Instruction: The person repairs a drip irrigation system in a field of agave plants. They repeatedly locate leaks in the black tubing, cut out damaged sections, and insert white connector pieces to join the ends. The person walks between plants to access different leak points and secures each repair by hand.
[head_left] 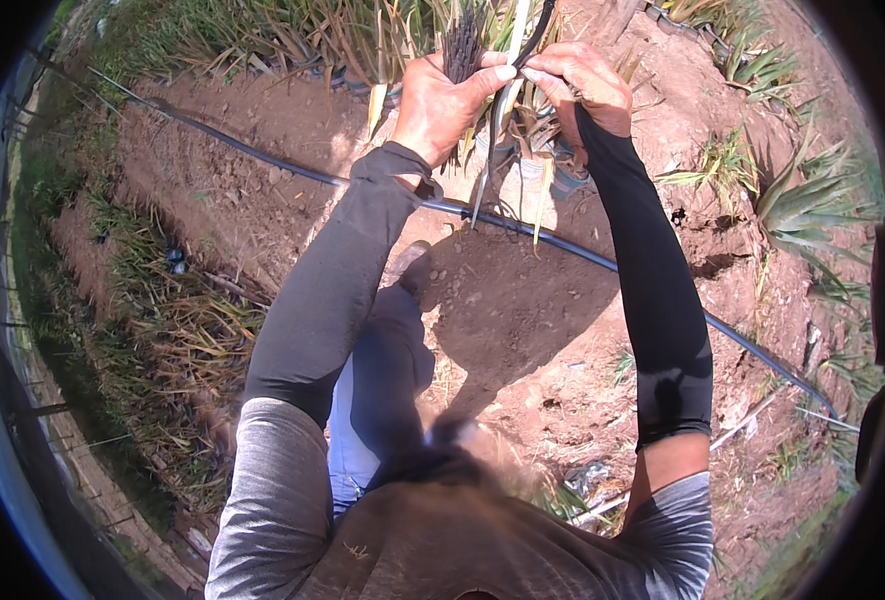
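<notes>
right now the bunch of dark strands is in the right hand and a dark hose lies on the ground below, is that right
Not quite: the head view shows the bunch of dark strands in the left hand. A dark hose does lie on the ground below.

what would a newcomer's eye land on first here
First, the two hands at top centre: the left hand with a dark bundle, the right hand beside it at a black strip. Below them, a dark hose slants across the soil. A spiky green plant spreads at the right.
</notes>
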Available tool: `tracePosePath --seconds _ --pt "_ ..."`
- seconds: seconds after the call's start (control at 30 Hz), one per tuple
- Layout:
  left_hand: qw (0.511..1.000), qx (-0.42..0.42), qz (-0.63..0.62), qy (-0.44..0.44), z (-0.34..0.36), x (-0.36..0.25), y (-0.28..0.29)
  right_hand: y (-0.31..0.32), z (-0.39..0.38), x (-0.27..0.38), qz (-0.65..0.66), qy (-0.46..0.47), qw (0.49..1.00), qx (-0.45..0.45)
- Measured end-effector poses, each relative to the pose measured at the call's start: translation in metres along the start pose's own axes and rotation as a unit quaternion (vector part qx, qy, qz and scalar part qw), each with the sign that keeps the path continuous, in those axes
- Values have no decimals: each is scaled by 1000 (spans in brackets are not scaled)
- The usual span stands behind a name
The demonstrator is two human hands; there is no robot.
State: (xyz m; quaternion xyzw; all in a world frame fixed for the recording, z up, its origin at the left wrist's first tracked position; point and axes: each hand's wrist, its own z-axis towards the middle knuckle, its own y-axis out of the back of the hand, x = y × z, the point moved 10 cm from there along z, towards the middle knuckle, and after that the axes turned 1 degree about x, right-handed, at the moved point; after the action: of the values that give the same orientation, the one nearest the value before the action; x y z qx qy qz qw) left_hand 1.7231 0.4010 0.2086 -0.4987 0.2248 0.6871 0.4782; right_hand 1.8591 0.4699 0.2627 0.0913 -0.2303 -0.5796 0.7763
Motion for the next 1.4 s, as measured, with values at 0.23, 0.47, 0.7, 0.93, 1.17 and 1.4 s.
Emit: tracePosePath --seconds 0.23,0.47,0.7,0.93,1.17,1.4 --pt "999 5 1 39 -6 9 6 -7 5 19 -40 52 998 22" --pt "998 16 37 56 -6 6 6 -11 6 13 -37 78 995 50" --pt "998 28 45 27 -6 4 9 -39 -11 -38 168 -301 919 193" --pt "997 26 68 28 -4 5 6 -53 -50 -53 391 -520 736 186" --pt "997 25 60 32 -3 7 9 -3 1 12 -18 -33 999 18" --pt "997 37 44 43 -1 10 4 -6 1 11 -19 5 1000 10"
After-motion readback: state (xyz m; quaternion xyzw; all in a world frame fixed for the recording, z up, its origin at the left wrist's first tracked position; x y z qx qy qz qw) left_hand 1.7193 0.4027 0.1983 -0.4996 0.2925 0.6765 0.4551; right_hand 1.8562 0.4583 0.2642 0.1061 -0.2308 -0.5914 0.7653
